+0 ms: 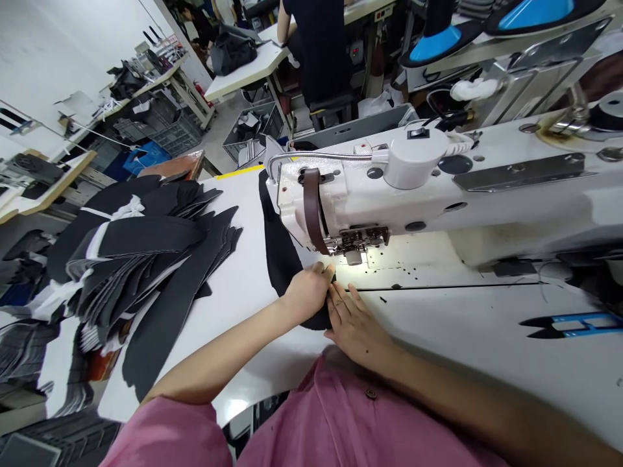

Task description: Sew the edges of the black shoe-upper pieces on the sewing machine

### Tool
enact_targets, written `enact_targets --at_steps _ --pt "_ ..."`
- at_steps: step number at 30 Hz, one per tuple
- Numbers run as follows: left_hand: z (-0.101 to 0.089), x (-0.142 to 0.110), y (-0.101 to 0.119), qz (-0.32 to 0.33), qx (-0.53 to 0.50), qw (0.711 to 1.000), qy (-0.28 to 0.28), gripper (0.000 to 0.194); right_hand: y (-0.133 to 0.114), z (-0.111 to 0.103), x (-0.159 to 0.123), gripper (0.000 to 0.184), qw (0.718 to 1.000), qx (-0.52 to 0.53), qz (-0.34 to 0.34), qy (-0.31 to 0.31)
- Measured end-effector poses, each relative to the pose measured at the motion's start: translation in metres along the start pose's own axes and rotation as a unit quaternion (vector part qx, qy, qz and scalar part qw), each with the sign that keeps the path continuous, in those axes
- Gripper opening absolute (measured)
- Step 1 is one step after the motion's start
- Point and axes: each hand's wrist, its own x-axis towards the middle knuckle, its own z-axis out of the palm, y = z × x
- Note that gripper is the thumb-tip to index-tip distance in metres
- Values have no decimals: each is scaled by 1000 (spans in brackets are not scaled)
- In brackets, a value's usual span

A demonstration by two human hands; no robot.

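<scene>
A black fabric piece [278,246] lies on the white table [438,324], running under the head of a white sewing machine [389,188]. My left hand [307,290] rests on the near end of this fabric, fingers pressed together on its edge close to the presser foot [354,257]. My right hand [354,324] lies flat beside it, fingers stretched out, fingertips touching the fabric's edge.
A large stack of black cut fabric pieces [146,259] covers the table's left part. Blue thread snips [569,325] lie at the right. A person in dark clothes [318,45] sits at another table behind. Crates and benches stand at the far left.
</scene>
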Motion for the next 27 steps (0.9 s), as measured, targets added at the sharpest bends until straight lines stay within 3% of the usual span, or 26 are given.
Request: enact_targets --at_steps 4,10,14,16,18,21,27 --pt "0 4 0 -12 22 1000 10 22 -4 2 -1 86 1000 -9 12 8" --pt "7 17 -7 0 6 998 67 15 -7 10 -1 91 1000 -18 -2 22" --pt "17 11 -17 11 -45 983 176 18 3 -2 3 70 1000 -15 -6 9" --pt "20 6 -26 35 -70 970 232 24 14 -11 7 55 998 13 -60 -9" --pt "23 4 -37 71 -98 956 267 27 26 -16 11 54 988 57 -140 -30" --pt "26 9 -50 117 -140 947 265 30 41 -14 16 63 972 100 -207 -52" --pt "24 23 -56 149 -120 950 247 31 47 1 19 68 971 122 -194 -61"
